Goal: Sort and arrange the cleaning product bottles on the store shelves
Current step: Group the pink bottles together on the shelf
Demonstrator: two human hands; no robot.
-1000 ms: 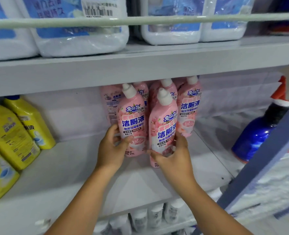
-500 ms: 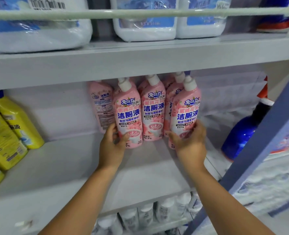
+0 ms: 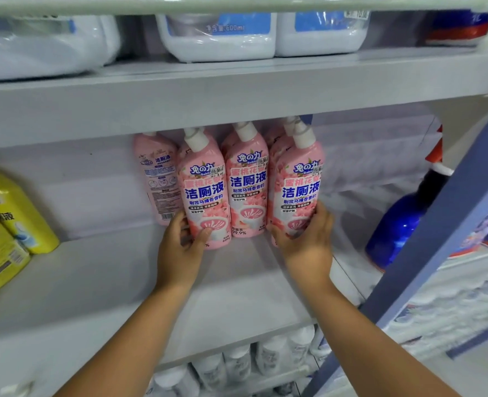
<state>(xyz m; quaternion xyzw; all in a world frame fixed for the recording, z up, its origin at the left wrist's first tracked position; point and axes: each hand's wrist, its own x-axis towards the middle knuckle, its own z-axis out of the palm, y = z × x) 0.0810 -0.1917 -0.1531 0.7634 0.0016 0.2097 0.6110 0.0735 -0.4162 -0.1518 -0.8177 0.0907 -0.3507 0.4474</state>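
Several pink toilet-cleaner bottles with white caps stand grouped on the middle grey shelf (image 3: 237, 285). My left hand (image 3: 179, 247) grips the base of the front-left pink bottle (image 3: 205, 193). Around the base of the front-right pink bottle (image 3: 297, 190) curls my right hand (image 3: 308, 239). A third pink bottle (image 3: 247, 179) stands between them, slightly further back. Another pink bottle (image 3: 158, 179) at the back left shows its rear label. More pink bottles are partly hidden behind.
Yellow bottles (image 3: 10, 213) lie tilted at the shelf's left end. A dark blue bottle (image 3: 400, 227) with a red top stands to the right behind a blue upright post (image 3: 443, 227). White jugs (image 3: 219, 35) fill the shelf above; white bottles (image 3: 237, 365) stand below.
My right hand carried its pink bottle from the middle front to the right end of the row and set it down. My left hand stayed on its bottle. The camera moved closer.
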